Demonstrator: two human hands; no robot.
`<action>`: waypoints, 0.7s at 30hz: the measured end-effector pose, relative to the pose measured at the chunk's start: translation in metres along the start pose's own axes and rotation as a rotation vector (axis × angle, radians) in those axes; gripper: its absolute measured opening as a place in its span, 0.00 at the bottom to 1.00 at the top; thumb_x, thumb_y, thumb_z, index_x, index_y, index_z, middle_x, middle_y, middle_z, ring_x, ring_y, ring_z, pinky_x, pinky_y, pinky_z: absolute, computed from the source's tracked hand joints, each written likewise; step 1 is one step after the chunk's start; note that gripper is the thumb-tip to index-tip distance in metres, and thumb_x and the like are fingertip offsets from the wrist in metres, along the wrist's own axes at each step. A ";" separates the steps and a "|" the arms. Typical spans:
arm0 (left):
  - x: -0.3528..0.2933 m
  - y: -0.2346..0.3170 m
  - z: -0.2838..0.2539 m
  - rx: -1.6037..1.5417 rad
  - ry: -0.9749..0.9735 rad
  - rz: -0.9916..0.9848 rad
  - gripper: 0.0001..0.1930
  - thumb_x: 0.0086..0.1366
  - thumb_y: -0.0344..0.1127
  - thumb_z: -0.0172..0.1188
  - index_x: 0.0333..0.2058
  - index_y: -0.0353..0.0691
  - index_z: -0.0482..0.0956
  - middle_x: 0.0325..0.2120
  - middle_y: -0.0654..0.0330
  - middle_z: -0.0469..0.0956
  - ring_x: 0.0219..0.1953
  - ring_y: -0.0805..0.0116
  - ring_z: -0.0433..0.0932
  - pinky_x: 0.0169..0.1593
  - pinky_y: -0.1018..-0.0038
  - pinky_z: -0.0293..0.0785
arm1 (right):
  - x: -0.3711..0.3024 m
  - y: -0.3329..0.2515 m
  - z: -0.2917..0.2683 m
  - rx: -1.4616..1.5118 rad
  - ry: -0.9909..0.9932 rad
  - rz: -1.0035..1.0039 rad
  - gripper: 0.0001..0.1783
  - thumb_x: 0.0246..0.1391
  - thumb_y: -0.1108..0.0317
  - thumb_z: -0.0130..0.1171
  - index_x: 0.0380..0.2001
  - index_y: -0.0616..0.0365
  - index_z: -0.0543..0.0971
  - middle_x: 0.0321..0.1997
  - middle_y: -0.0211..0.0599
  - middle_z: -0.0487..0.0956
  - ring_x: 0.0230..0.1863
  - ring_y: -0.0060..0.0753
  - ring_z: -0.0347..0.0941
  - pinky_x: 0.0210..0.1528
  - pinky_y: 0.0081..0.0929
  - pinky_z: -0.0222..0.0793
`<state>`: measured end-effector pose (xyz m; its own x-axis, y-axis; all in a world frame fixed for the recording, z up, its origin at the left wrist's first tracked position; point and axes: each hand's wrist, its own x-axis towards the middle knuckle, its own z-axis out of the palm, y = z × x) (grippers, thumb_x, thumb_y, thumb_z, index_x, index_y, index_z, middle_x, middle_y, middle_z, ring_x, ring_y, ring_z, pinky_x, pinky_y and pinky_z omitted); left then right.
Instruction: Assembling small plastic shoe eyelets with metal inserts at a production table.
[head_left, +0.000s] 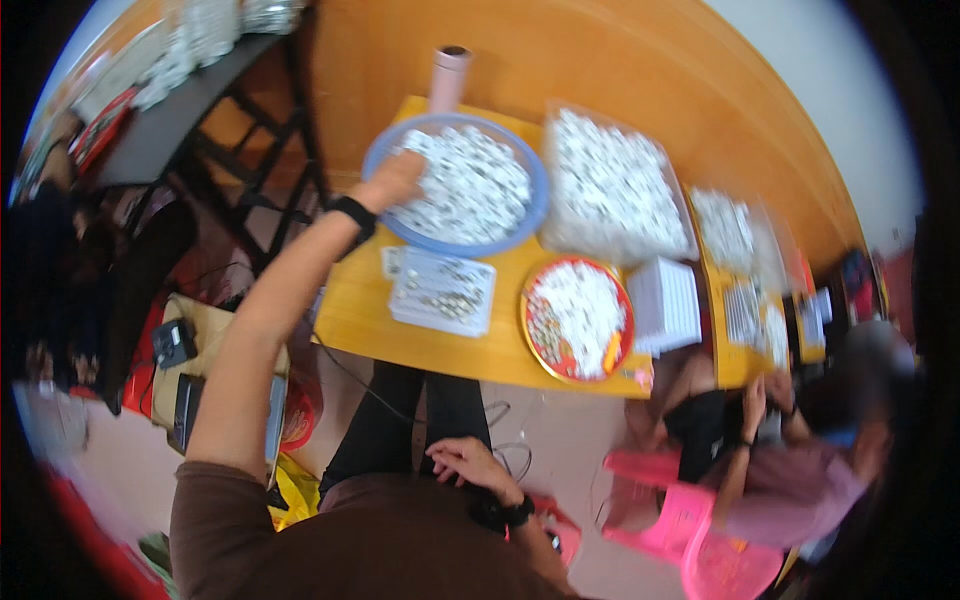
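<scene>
Left hand (pixel 402 178) was in over the left rim of the blue tub (pixel 537 222), at the small white pieces (pixel 478 185). Fingertips blurred and partly hidden; couldn't tell if it gripped any. Right hand (pixel 467 462) hung above the lap, fingers loosely bent and apart, nothing visible in it. Tub sat back-left on the yellow table (pixel 360 325), probably for a straight reach with the left arm. Flat white tray (pixel 438 321) with small parts lay just in front, red round tray (pixel 568 368) near the front edge, likely to keep both close to the body. Tight spots: clear bin (pixel 605 243) right beside the tub, pink flask (pixel 449 85) behind, white stack (pixel 665 305) by the right edge. Best room: bare tabletop front-left, plus the gap between the trays.
</scene>
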<state>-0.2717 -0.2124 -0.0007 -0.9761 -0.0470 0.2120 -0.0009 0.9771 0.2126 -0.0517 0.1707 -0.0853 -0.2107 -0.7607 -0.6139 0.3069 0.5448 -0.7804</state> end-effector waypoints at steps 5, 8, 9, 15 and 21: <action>-0.013 -0.011 -0.019 -0.034 0.012 0.039 0.07 0.45 0.27 0.58 0.26 0.32 0.77 0.29 0.43 0.76 0.37 0.48 0.76 0.40 0.61 0.71 | 0.000 -0.012 0.000 0.021 0.011 -0.054 0.13 0.59 0.66 0.47 0.44 0.60 0.73 0.31 0.36 0.77 0.29 0.27 0.78 0.19 0.18 0.71; -0.007 0.011 -0.033 -0.014 -0.087 -0.015 0.08 0.43 0.25 0.60 0.26 0.37 0.76 0.30 0.48 0.76 0.36 0.51 0.76 0.39 0.63 0.71 | -0.003 -0.011 -0.001 0.007 0.028 -0.064 0.13 0.58 0.66 0.48 0.43 0.61 0.74 0.31 0.37 0.78 0.29 0.27 0.78 0.21 0.19 0.72; -0.007 0.011 -0.034 -0.012 -0.090 -0.010 0.08 0.43 0.25 0.60 0.26 0.37 0.76 0.30 0.48 0.76 0.36 0.51 0.76 0.39 0.63 0.71 | -0.005 -0.010 0.000 0.011 0.036 -0.058 0.13 0.58 0.67 0.48 0.43 0.61 0.74 0.31 0.37 0.78 0.29 0.27 0.78 0.22 0.20 0.72; -0.010 0.013 -0.037 -0.172 -0.143 0.028 0.13 0.38 0.26 0.66 0.26 0.36 0.73 0.25 0.53 0.75 0.34 0.56 0.75 0.36 0.66 0.70 | -0.036 -0.032 -0.015 -0.123 0.146 -0.199 0.12 0.55 0.68 0.50 0.40 0.62 0.75 0.30 0.37 0.78 0.27 0.24 0.76 0.24 0.20 0.71; -0.022 -0.012 -0.026 -0.359 -0.041 0.028 0.10 0.42 0.27 0.64 0.27 0.35 0.77 0.22 0.55 0.74 0.28 0.65 0.74 0.33 0.72 0.68 | -0.073 -0.054 -0.093 -0.201 0.942 -0.496 0.09 0.51 0.72 0.53 0.34 0.65 0.77 0.27 0.39 0.78 0.30 0.30 0.75 0.32 0.27 0.69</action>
<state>-0.2448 -0.2281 0.0168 -0.9826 -0.0056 0.1857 0.0954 0.8425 0.5301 -0.1387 0.2299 -0.0092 -0.9240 -0.3824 -0.0020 -0.1488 0.3643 -0.9193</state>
